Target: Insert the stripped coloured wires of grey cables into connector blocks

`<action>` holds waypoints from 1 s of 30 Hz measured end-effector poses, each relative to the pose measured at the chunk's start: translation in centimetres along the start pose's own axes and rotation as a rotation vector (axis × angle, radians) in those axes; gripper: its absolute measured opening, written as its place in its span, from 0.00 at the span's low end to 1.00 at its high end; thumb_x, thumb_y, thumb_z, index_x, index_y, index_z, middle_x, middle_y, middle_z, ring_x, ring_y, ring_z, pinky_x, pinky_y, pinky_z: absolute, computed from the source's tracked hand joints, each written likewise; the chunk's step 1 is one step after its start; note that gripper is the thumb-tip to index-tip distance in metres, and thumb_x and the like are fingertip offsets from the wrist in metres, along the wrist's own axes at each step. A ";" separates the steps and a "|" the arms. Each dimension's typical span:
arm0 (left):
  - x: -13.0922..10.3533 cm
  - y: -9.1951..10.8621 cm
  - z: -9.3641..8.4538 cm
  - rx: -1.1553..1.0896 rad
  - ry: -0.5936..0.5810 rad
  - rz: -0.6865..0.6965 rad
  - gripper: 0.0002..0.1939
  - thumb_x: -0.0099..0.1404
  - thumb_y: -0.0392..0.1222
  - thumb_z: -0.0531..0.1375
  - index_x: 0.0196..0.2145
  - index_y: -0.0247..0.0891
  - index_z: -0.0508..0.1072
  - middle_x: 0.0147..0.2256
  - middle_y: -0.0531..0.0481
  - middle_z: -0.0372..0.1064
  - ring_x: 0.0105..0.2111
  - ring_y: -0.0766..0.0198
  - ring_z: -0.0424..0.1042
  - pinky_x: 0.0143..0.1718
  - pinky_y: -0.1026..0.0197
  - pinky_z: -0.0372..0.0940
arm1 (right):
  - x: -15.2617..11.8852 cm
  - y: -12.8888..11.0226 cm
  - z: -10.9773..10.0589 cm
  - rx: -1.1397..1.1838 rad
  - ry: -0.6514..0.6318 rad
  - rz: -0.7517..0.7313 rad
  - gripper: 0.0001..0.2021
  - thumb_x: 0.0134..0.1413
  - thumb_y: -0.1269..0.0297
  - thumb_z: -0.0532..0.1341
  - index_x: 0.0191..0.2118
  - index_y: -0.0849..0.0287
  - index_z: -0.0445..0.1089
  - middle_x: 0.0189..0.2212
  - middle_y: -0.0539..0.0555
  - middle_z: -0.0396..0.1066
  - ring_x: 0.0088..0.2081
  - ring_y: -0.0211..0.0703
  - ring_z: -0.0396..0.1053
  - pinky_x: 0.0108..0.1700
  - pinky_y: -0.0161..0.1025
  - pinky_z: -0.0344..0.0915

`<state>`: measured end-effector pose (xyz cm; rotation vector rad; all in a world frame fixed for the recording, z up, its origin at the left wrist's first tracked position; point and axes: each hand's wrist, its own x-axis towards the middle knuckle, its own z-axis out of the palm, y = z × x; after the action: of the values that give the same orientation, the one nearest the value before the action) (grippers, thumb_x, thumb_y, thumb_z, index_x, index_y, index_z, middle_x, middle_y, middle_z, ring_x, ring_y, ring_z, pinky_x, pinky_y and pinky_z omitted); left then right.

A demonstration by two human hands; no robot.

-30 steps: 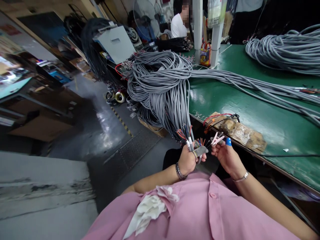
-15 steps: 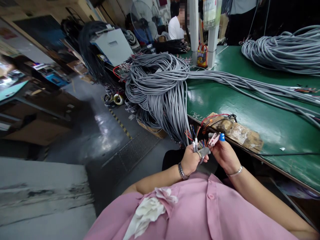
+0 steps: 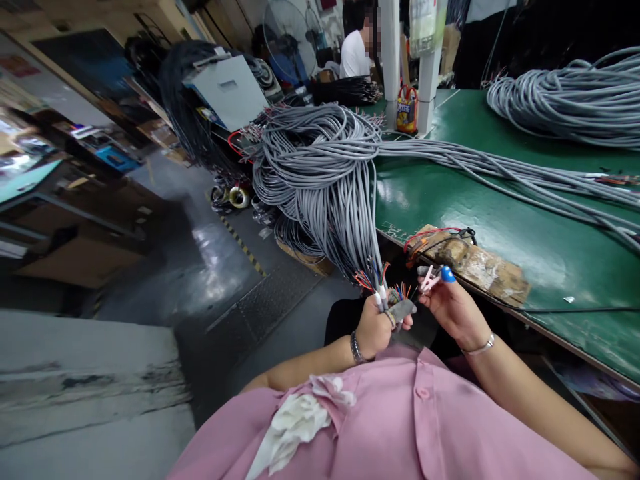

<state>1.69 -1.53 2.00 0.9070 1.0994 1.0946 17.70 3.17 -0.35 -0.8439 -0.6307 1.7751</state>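
My left hand (image 3: 376,328) is closed around several grey cables (image 3: 379,301) with white-wrapped ends, from which thin coloured wires (image 3: 367,279) fan out. A grey cover sits on its thumb, and a second tuft of orange and blue wires (image 3: 401,291) shows just beyond it. Just to the right, my right hand (image 3: 454,312) pinches a small pale pink clip (image 3: 429,280) that looks like a clothes peg. A blue cover (image 3: 447,274) caps one of its digits. The clip is close to the wire tuft; whether it grips a wire is too small to tell.
A large heap of grey cable (image 3: 320,167) hangs over the corner of the green table (image 3: 425,200). Near the table edge lies a worn wooden block (image 3: 480,267) with red and black leads. Another cable coil (image 3: 575,107) rests at the right. A person (image 3: 355,53) sits behind.
My left hand has shifted slightly left and down with the cables, widening the gap to my right hand. My right hand has moved slightly right, still holding the clip.
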 end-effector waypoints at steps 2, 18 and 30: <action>0.3 0.1 0.3 -0.018 0.024 0.014 0.18 0.53 0.54 0.65 0.25 0.33 0.72 0.18 0.50 0.68 0.17 0.69 0.65 0.18 0.67 0.55 | -0.2 0.1 0.2 -0.004 0.028 -0.039 0.14 0.53 0.49 0.62 0.36 0.54 0.73 0.32 0.51 0.72 0.29 0.39 0.65 0.30 0.36 0.64; 1.4 -1.6 0.8 0.035 0.059 0.041 0.19 0.55 0.55 0.64 0.24 0.33 0.71 0.19 0.50 0.69 0.17 0.70 0.65 0.17 0.68 0.54 | 0.7 1.5 0.3 0.064 0.073 -0.061 0.18 0.46 0.42 0.63 0.32 0.52 0.73 0.30 0.51 0.73 0.31 0.43 0.68 0.34 0.40 0.66; 0.9 -2.7 -0.7 0.090 -0.011 0.048 0.17 0.55 0.52 0.64 0.28 0.32 0.73 0.20 0.50 0.69 0.19 0.69 0.67 0.23 0.66 0.63 | 0.0 2.0 -2.6 0.103 0.021 0.037 0.26 0.51 0.35 0.52 0.34 0.52 0.73 0.33 0.53 0.73 0.33 0.42 0.69 0.34 0.38 0.67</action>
<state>1.64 -1.21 -0.95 1.0139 1.1296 1.0853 18.61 2.61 -3.49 -0.8073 -0.5086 1.8140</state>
